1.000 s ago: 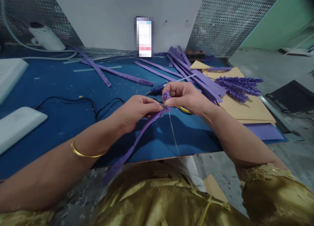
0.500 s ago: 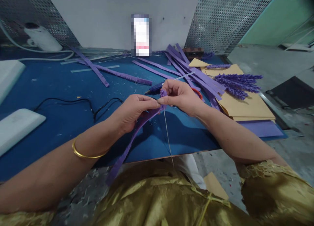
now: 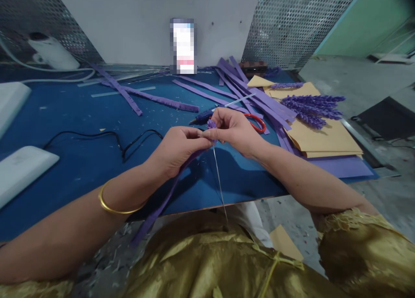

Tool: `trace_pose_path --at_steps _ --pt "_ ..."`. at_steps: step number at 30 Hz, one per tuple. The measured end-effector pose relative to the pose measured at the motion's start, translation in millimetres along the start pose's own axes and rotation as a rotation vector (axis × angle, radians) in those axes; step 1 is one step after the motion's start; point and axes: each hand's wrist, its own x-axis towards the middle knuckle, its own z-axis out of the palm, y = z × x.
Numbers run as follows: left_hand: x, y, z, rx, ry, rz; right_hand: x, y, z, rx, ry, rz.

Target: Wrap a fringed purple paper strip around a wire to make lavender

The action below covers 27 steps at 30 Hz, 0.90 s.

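Observation:
Between my fingertips is a small purple paper flower head (image 3: 211, 124), wound at the top of a thin wire stem (image 3: 219, 177) that hangs down past the table edge. My right hand (image 3: 235, 131) pinches the flower head and wire between thumb and fingers. My left hand (image 3: 177, 149) is closed on a long purple fringed strip (image 3: 165, 203), which runs from the flower head under the palm and trails over the table edge toward my lap. The two thumbs meet just below the flower. Where the strip joins the wire is hidden by my fingers.
Behind my hands lie a blue glue gun (image 3: 205, 115) and red-handled scissors (image 3: 259, 124). Purple strips (image 3: 256, 99) are heaped at the back right. Finished purple flower stems (image 3: 314, 110) rest on tan paper (image 3: 327, 140). A lit phone (image 3: 183, 47) leans on the back panel. A black cable (image 3: 94, 131) crosses at left.
Both hands have shifted slightly left with the flower head and wire. The trailing strip has swung left, and the left thumb and fingers have moved against the right thumb.

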Motion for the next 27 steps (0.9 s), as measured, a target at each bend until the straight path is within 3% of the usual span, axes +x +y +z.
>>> trace_pose_path --at_steps 6,14,21,27 --pt "2 0 -1.9 -0.037 -0.035 -0.011 1 0 -2 -0.009 0.002 0.009" --pt "0 0 0.7 0.007 0.005 0.002 -1 -2 0 -0.012 0.0 0.002" --pt "4 4 -4.8 -0.207 -0.046 -0.025 8 -3 -17 0.301 -0.209 0.068" --pt "4 2 -5.5 -0.296 -0.081 -0.055 11 3 -16 0.384 -0.241 0.041"
